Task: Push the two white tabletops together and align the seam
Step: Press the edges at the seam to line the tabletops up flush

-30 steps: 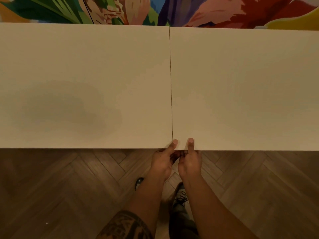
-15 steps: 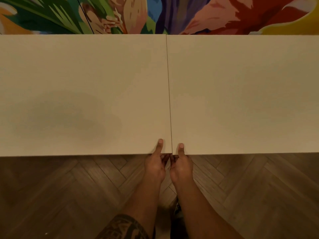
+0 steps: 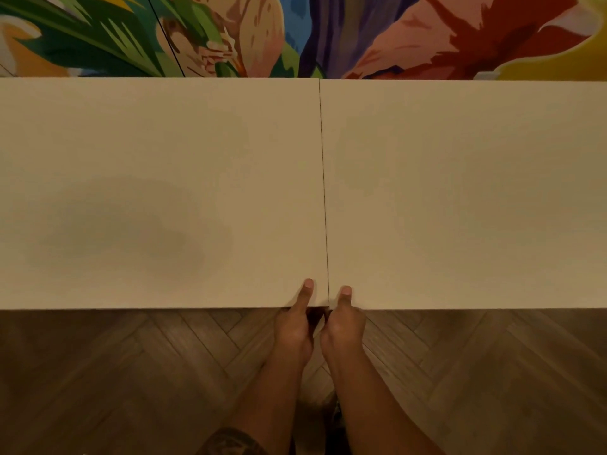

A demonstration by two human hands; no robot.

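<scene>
Two white tabletops lie side by side: the left tabletop [image 3: 157,192] and the right tabletop [image 3: 466,192]. A thin dark seam [image 3: 324,192] runs between them from the far edge to the near edge. The near edges look almost level at the seam. My left hand [image 3: 295,326] grips the near corner of the left tabletop, thumb on top, fingers hidden underneath. My right hand [image 3: 345,330] grips the near corner of the right tabletop the same way. Both hands sit close together on either side of the seam.
A wall with a colourful floral mural [image 3: 295,34] stands directly behind the tabletops' far edges. Dark herringbone wood floor [image 3: 131,382] lies below the near edges. A faint grey shadow patch [image 3: 124,234] lies on the left tabletop.
Both hands shifted left so that one thumb now rests on each side of the seam; earlier both were right of it. The view tilted, showing more mural.
</scene>
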